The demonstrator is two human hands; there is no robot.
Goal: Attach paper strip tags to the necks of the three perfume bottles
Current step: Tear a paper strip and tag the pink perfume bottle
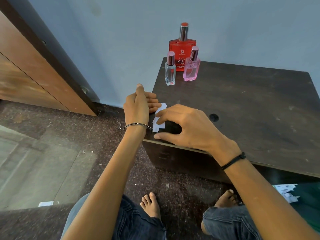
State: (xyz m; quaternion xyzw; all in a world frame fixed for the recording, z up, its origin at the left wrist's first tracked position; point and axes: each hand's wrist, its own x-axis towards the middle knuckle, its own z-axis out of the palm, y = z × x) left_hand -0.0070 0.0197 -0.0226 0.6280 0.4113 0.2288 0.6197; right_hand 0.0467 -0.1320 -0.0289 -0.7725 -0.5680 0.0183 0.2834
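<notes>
Head view: dark scuffed wooden table [242, 104] against a blue wall [121, 40], on a speckled floor [78, 135]. At the table's far left corner, three upright capped bottles stand close together: red bottle [181, 49] at the back, clear bottle [170, 71] front left, pink bottle [191, 68] front right. White paper strips [160, 110] lie flat at the near left corner. Left hand [136, 108] rests at the left edge, fingers straight and gripping nothing. Right hand [188, 125] arches over the strips, one fingertip pressing them, thumb on the near edge.

Bottles [182, 54] far-left on table [242, 104]; paper strips [159, 110] at near-left corner.
</notes>
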